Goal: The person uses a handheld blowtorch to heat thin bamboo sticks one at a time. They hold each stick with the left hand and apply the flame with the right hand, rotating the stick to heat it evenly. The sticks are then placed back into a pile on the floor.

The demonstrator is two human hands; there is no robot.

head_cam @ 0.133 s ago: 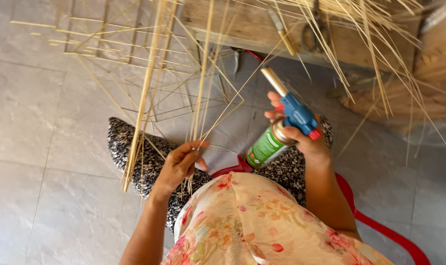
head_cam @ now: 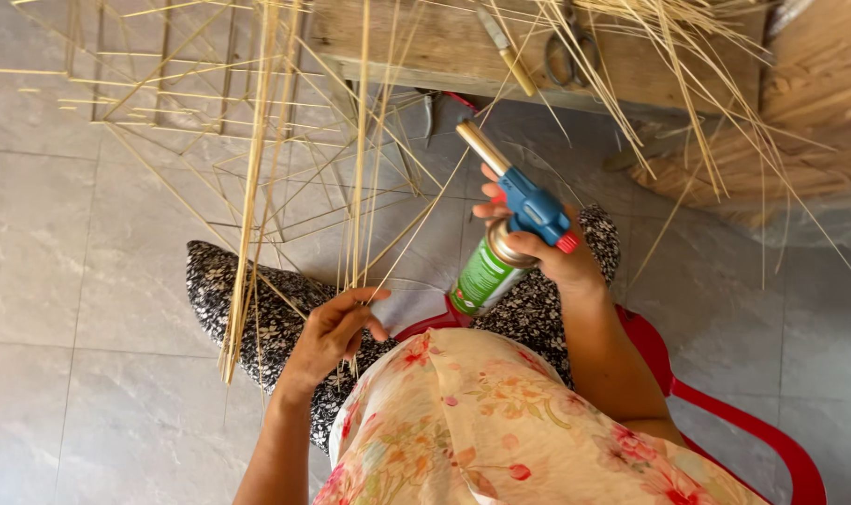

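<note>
My right hand (head_cam: 547, 248) grips a gas torch (head_cam: 523, 201) with a blue head, brass nozzle and red knob, mounted on a green gas can (head_cam: 481, 276); the nozzle points up and left. My left hand (head_cam: 336, 327) pinches the lower ends of several thin bamboo strips (head_cam: 360, 159) that rise upward. A thicker bundle of strips (head_cam: 252, 187) hangs just left of that hand. Both belong to a loose woven bamboo frame (head_cam: 210, 103) standing over my lap.
A wooden bench (head_cam: 631, 56) crosses the top, carrying scissors (head_cam: 561, 56), a thin tool with a wooden handle (head_cam: 509, 47) and loose strips. A woven straw heap (head_cam: 800, 140) lies at right. I sit on a red plastic seat (head_cam: 725, 411) above grey floor tiles (head_cam: 70, 281).
My left hand's fingers have shifted slightly on the strips. The torch stays in the same place.
</note>
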